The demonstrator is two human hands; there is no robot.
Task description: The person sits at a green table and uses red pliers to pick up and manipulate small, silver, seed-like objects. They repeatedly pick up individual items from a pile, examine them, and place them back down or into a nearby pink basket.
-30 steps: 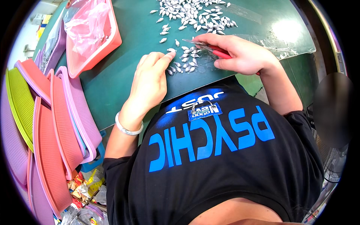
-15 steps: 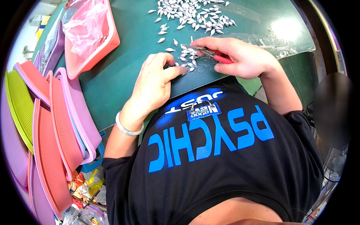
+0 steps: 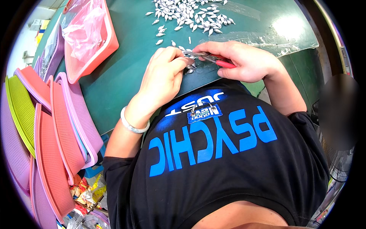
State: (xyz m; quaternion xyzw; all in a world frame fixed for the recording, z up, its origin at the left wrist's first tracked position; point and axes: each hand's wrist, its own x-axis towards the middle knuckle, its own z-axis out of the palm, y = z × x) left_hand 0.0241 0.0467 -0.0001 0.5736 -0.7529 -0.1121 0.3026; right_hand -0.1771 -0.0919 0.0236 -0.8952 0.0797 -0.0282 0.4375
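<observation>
My right hand (image 3: 248,61) grips pliers (image 3: 225,64) with red handles, their metal jaws pointing left toward my other hand. The fingers of my left hand (image 3: 162,74) are pinched together at the jaw tips, on a small grey fishing sinker (image 3: 193,65) that they partly hide. A few more teardrop sinkers (image 3: 189,71) lie right under the pliers near the table edge, partly covered by my hands. Beyond my hands spreads a big heap of the same silver-grey sinkers (image 3: 187,16), each with a small wire loop at its end.
A pink basket (image 3: 108,49) holding a plastic bag stands on the green table (image 3: 126,68) at the left. Stacked baskets (image 3: 55,152) in pink, purple and green crowd the left side. Clear plastic sheeting (image 3: 282,44) lies on the table at the right.
My left hand has moved right to the plier jaws, its fingers closing from a looser spread into a pinch. The pliers have shifted slightly down.
</observation>
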